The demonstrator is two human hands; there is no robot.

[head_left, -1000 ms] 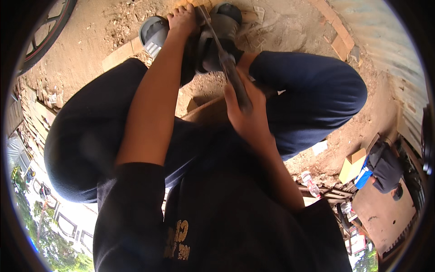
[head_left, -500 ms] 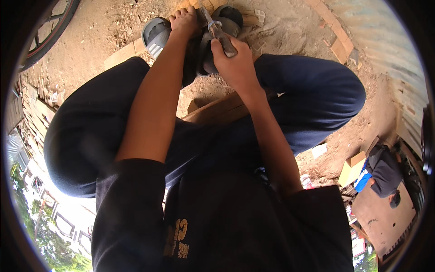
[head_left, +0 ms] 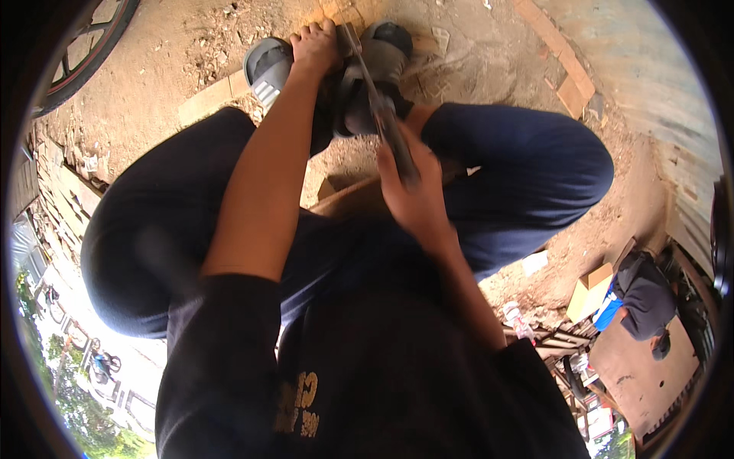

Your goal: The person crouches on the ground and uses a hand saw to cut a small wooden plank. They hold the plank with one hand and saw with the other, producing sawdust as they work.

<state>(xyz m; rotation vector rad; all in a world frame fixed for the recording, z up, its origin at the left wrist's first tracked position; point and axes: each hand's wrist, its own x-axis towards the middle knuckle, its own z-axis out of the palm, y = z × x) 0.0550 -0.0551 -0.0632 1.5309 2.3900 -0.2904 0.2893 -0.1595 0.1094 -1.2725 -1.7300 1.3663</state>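
Note:
In my right hand (head_left: pixel 419 195) is a handsaw (head_left: pixel 397 145) with a dark handle; fingers wrap the grip, and the narrow blade points away from me, blurred by motion. The blade's far end meets a brown piece of wood (head_left: pixel 349 37) between my feet. My left hand (head_left: pixel 315 49) is closed over that wood, just left of the blade, pressing it down; its underside is hidden. Grey sandals are on both feet, the left sandal (head_left: pixel 267 70) beside my left wrist and the right sandal (head_left: pixel 384 60) beside the blade.
A wooden plank (head_left: pixel 355 200) lies beneath my crossed legs. A bicycle wheel (head_left: pixel 84 57) stands at the far left. Corrugated metal sheeting (head_left: pixel 657 92) runs along the right. Behind it on the right, another person (head_left: pixel 646 294) sits near a cardboard box (head_left: pixel 590 292) and a brown board (head_left: pixel 642 367).
My right hand has drawn the saw back toward my body, so more of the wood's end shows. The left hand stays on the wood.

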